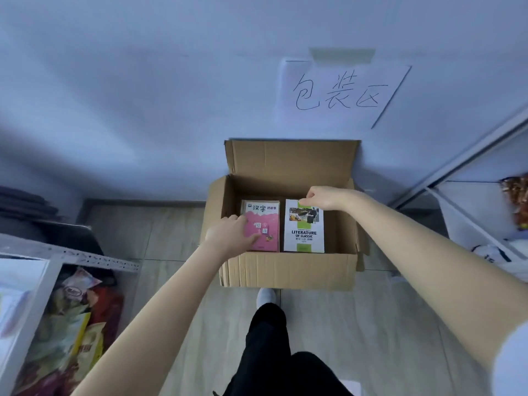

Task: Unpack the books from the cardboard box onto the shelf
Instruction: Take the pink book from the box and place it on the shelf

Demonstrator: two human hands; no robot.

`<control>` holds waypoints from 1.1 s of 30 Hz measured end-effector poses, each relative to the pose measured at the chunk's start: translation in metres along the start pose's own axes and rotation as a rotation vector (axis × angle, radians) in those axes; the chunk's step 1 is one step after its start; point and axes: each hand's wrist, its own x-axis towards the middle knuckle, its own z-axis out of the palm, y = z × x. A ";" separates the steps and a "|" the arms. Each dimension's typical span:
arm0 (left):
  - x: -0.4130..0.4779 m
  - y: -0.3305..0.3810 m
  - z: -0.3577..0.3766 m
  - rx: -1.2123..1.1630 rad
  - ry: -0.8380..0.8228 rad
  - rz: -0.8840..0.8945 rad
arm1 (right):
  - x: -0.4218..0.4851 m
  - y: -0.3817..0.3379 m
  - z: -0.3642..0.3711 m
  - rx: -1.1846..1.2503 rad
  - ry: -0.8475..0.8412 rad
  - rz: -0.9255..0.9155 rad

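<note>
An open cardboard box (285, 271) stands on the floor against the wall, flaps up. Inside lie two books side by side: a pink book (267, 221) on the left and a white book (304, 235) titled "Literature of Classic" on the right. My left hand (231, 234) reaches into the box, its fingers around the pink book's left edge and its thumb on the cover. My right hand (321, 197) pinches the white book's top edge. Whether more books lie under them is hidden.
A white metal shelf (468, 195) stands at the right with bags on it. At the left, a grey rack (85, 257) holds snack packets below. A handwritten paper sign (340, 92) is taped to the wall. My leg and shoe stand just before the box.
</note>
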 end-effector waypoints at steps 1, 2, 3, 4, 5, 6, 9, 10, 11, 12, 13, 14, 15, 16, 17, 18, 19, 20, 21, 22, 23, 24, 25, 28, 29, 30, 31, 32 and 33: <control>0.018 -0.002 0.002 0.003 -0.025 0.002 | 0.017 0.002 -0.001 0.017 -0.013 0.011; 0.031 -0.004 0.005 0.004 -0.045 0.003 | 0.032 0.004 0.002 0.042 -0.019 0.024; 0.048 -0.007 0.011 0.003 -0.070 -0.001 | 0.050 0.006 0.003 0.077 -0.033 0.024; 0.064 -0.009 0.018 0.004 -0.105 -0.010 | 0.070 0.009 0.005 0.117 -0.048 0.020; 0.078 -0.012 0.027 0.010 -0.153 -0.021 | 0.089 0.013 0.009 0.147 -0.068 0.018; 0.090 -0.015 0.038 0.019 -0.206 -0.034 | 0.107 0.018 0.016 0.177 -0.085 0.022; 0.128 -0.024 0.074 0.041 -0.290 -0.095 | 0.161 0.035 0.039 0.253 -0.146 0.056; 0.143 -0.028 0.087 0.035 -0.302 -0.118 | 0.182 0.042 0.049 0.281 -0.175 0.076; 0.158 -0.031 0.100 0.021 -0.311 -0.144 | 0.203 0.050 0.060 0.300 -0.204 0.084; 0.170 -0.034 0.110 0.008 -0.313 -0.164 | 0.220 0.056 0.069 0.309 -0.213 0.084; 0.186 -0.037 0.124 -0.011 -0.325 -0.178 | 0.238 0.063 0.081 0.328 -0.219 0.088; 0.201 -0.039 0.139 -0.036 -0.333 -0.190 | 0.255 0.069 0.092 0.359 -0.218 0.087; 0.216 -0.041 0.154 -0.065 -0.335 -0.200 | 0.272 0.074 0.104 0.391 -0.206 0.086; 0.229 -0.044 0.168 -0.091 -0.345 -0.215 | 0.288 0.079 0.117 0.419 -0.184 0.092; 0.240 -0.046 0.179 -0.116 -0.353 -0.243 | 0.300 0.082 0.129 0.450 -0.159 0.102; 0.252 -0.050 0.193 -0.138 -0.357 -0.277 | 0.315 0.087 0.143 0.474 -0.145 0.111; 0.263 -0.054 0.208 -0.158 -0.358 -0.314 | 0.329 0.092 0.157 0.487 -0.138 0.124; 0.273 -0.059 0.221 -0.177 -0.361 -0.352 | 0.341 0.096 0.170 0.487 -0.139 0.143; 0.281 -0.063 0.234 -0.195 -0.362 -0.389 | 0.352 0.101 0.182 0.483 -0.141 0.163; 0.286 -0.065 0.244 -0.213 -0.351 -0.423 | 0.360 0.104 0.192 0.477 -0.138 0.176; 0.291 -0.068 0.255 -0.233 -0.328 -0.451 | 0.369 0.107 0.202 0.470 -0.130 0.184; 0.294 -0.069 0.264 -0.263 -0.294 -0.479 | 0.376 0.110 0.211 0.458 -0.112 0.185; 0.296 -0.070 0.272 -0.311 -0.255 -0.511 | 0.381 0.113 0.218 0.452 -0.090 0.186; 0.300 -0.075 0.284 -0.479 -0.159 -0.597 | 0.390 0.113 0.227 0.473 -0.021 0.172; 0.301 -0.077 0.286 -0.510 -0.144 -0.613 | 0.393 0.112 0.228 0.482 -0.008 0.162; 0.302 -0.080 0.288 -0.530 -0.135 -0.623 | 0.394 0.109 0.229 0.489 -0.006 0.150; 0.303 -0.083 0.288 -0.559 -0.132 -0.636 | 0.396 0.106 0.229 0.497 -0.010 0.140; 0.304 -0.085 0.289 -0.610 -0.128 -0.655 | 0.398 0.104 0.230 0.503 -0.014 0.134; 0.304 -0.086 0.290 -0.677 -0.124 -0.676 | 0.399 0.103 0.231 0.504 -0.009 0.134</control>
